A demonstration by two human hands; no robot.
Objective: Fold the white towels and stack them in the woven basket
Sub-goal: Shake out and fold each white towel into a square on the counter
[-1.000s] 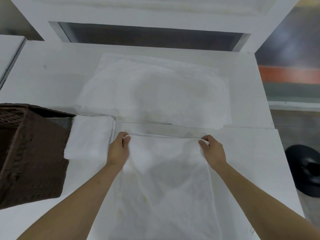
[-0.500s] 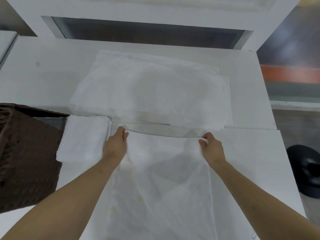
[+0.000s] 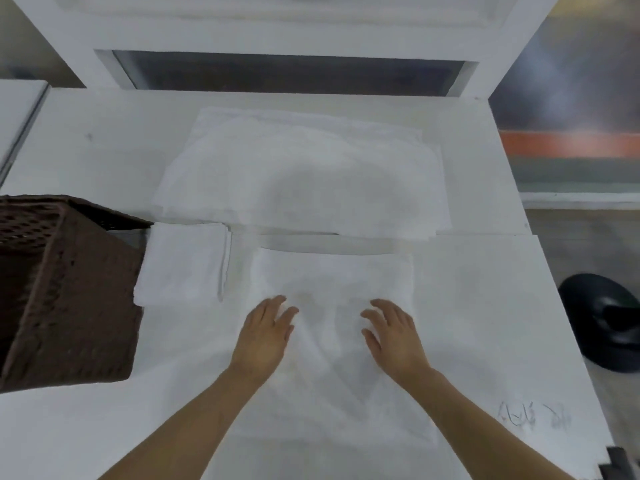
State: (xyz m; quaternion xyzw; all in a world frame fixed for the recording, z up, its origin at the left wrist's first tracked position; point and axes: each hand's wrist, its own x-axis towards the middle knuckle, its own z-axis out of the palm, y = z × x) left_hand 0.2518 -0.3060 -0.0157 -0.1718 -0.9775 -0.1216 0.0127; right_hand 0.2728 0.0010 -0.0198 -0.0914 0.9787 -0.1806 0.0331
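Your left hand (image 3: 265, 336) and right hand (image 3: 394, 336) lie flat on the towel (image 3: 332, 282) near the table's (image 3: 485, 306) front edge, fingers (image 3: 282, 311) straight and slightly spread, gripping nothing. If you smooth unevenly, the upper layer will likely skew and its far edge will no longer line up. The folded towel (image 3: 183, 265) sits beside the woven basket (image 3: 65, 289) at the left edge; a careless sweep could nudge it. The pile of unfolded towels (image 3: 301, 171) waits toward the far edge.

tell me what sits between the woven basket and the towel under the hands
A small folded towel lies between the woven basket and the towel being folded, in the head view, beside the basket's side.
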